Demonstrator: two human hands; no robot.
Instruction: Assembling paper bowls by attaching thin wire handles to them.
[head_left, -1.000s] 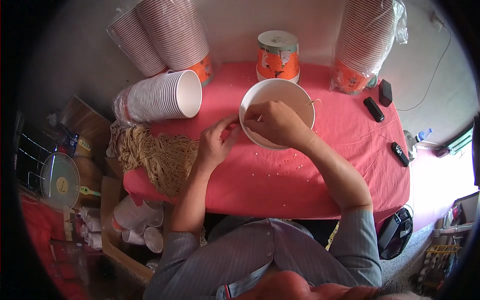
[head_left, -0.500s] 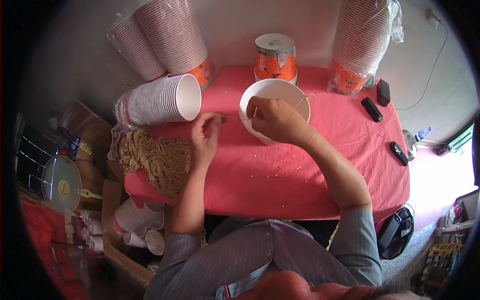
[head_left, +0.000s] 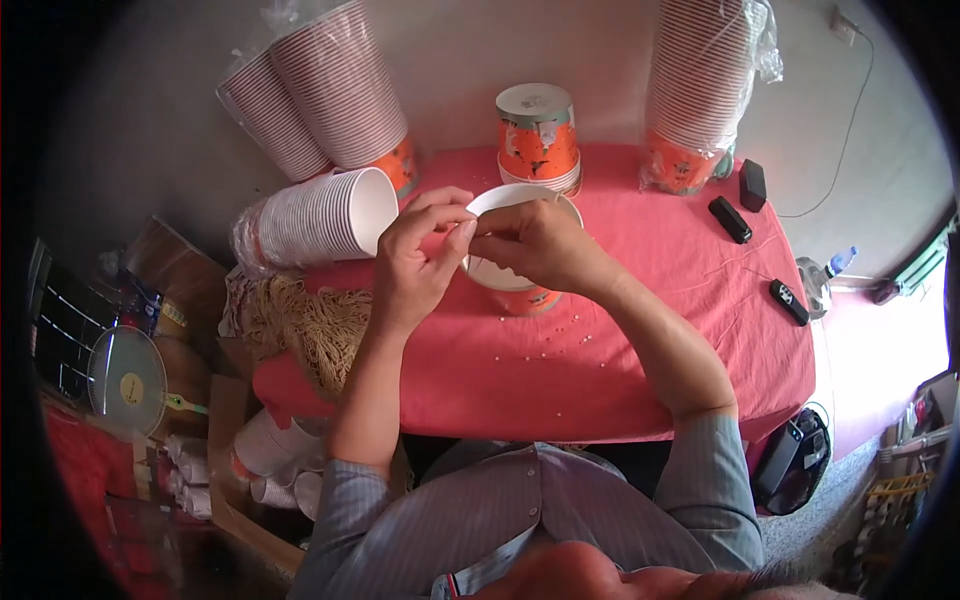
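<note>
Bucket [head_left: 530, 302] in orange and white is stood upright on a pink cloth [head_left: 470, 390] at the centre of the frame, its round mouth turned up and its long axis roughly vertical. The mouth is partly hidden by the right hand [head_left: 550, 245], which is held across it from the right and is the nearer of the two. The left hand [head_left: 415, 258] is held at the left side of the rim, so that the bucket lies mostly to the right of its fingertips. Thumb and forefinger are drawn narrow on each hand, and the two sets of fingertips are brought close together above the rim's left edge; the left hand's other fingers are loosely spread. Whether anything thin is pinched there cannot be told. A bundle of tan cord [head_left: 300, 325] is laid at the left of the frame, well apart from the fingertips. An upturned bucket [head_left: 538, 140] is seen toward the top, and small pale bits [head_left: 545, 356] are scattered below centre.
</note>
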